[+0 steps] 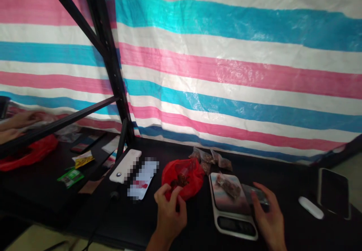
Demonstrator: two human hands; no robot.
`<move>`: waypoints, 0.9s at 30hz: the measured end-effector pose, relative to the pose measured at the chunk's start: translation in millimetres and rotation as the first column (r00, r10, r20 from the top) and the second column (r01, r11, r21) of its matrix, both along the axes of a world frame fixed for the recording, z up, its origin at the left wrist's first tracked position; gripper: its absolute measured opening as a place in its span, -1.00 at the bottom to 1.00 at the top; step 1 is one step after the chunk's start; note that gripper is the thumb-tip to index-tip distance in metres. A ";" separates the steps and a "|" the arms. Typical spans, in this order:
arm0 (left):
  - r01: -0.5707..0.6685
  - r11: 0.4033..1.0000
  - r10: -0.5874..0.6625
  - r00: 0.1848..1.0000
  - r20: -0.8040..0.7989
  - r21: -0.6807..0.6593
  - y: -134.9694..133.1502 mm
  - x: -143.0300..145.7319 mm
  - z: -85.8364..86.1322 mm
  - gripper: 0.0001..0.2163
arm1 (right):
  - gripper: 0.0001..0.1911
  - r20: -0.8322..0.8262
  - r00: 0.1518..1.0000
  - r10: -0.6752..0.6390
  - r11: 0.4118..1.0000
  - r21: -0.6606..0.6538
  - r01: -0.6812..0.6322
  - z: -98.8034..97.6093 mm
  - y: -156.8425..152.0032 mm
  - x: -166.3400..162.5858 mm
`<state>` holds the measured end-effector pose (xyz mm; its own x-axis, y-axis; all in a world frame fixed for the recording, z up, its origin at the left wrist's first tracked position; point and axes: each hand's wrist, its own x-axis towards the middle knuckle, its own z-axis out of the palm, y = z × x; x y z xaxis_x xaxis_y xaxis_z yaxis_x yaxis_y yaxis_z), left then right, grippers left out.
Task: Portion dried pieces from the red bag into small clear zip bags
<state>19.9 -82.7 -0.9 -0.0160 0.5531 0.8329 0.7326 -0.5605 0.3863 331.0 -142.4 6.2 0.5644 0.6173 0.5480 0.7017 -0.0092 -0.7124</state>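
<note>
My left hand (171, 215) curls its fingers over the near rim of a red plastic bag (195, 175). Dark brown bits (181, 181) lie inside that bag, and some of it is hidden by my fingers. Right of the scale, my right hand (268, 213) has a small clear plastic bag (250, 193) between thumb and fingers. Between my hands is a kitchen scale (219, 202) with a display at its near end. A filled small packet (228, 186) rests on its plate. Several similar packets (222, 161) lie behind the red bag.
Two phones, one white (126, 166) and one with a lit screen (144, 181), lie left of the bag. A white oblong object (311, 207) and a dark-screened device (334, 192) are at right. A black metal frame (113, 77) stands left; beyond it, another person's hands (21, 124).
</note>
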 end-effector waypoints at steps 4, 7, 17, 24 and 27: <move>0.083 0.996 -0.083 0.997 0.002 0.038 -2.1 2.0 3.2 -0.80 | -0.55 -0.069 0.994 -0.079 0.995 0.048 0.082 -13.5 -12.5 2.6; 0.188 0.982 -0.188 0.982 0.016 0.020 -0.7 3.1 5.1 -0.78 | -0.61 -0.068 0.997 -0.030 0.997 0.063 0.034 -13.1 -16.2 -1.9; 0.308 0.951 -0.307 0.951 -0.048 0.017 -6.5 4.9 -0.2 -0.78 | -0.78 0.032 0.994 0.100 0.991 0.091 -0.102 -2.0 -22.2 -17.3; 0.333 0.942 -0.332 0.942 -0.041 0.030 -7.6 5.4 -0.2 -0.76 | -0.76 0.075 0.987 0.145 0.988 0.033 -0.148 28.0 -2.1 -18.5; 0.359 0.933 -0.358 0.932 -0.062 0.013 -9.1 5.2 -0.2 -0.76 | -0.68 0.200 0.954 0.222 0.971 -0.133 -0.198 46.6 19.3 -15.9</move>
<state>25.1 -91.8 -1.1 0.2276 0.4932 0.8396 0.5019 -0.7983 0.3329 315.0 -123.1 52.8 0.2938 0.7730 0.5623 0.8307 0.0846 -0.5503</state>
